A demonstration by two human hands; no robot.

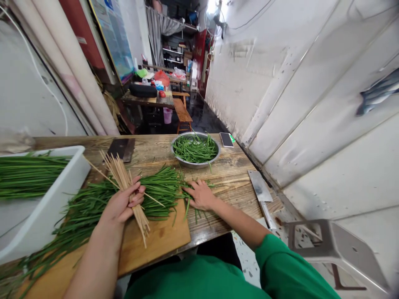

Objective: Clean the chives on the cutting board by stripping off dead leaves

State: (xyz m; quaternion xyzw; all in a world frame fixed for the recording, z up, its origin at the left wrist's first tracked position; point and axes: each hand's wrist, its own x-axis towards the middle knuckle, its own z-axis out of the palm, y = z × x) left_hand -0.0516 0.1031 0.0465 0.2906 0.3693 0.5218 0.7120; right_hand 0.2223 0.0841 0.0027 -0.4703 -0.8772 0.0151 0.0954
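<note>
Head view, read from 9 o'clock to 3 o'clock. A white tub [62, 182] at 9 o'clock holds a store of long green chives [28, 174] laid lengthwise, close to the working side so stock can be drawn across. A loose pile of cut chive stalks [93, 203] spreads from the tub's foot over the wooden cutting board [162, 238], stalks roughly parallel, presumably so that they can be gathered evenly. The left hand [124, 203], at 7 o'clock of the scene, is closed around a bundle of bamboo skewers [124, 180]; the fingers wrap the bundle near its middle, the points fanning toward 11 o'clock and the butts hanging toward 5 o'clock over the board, a grip that keeps single sticks ready to slide out. The right hand [201, 195], near centre, lies flat and open, palm down, fingertips pressing the ends of the chive stalks against the tabletop [230, 174]; it grips nothing. At 12 o'clock from it stands a metal bowl [195, 162] with shorter chive pieces, within reach. A phone [226, 139] lies just beside the bowl at its 2 o'clock. A cleaver [260, 187] rests flat at 3 o'clock, blade away from the hands, handle toward the tabletop's edge. A grey plastic stool [330, 245] stands beyond, at 4 o'clock.
</note>
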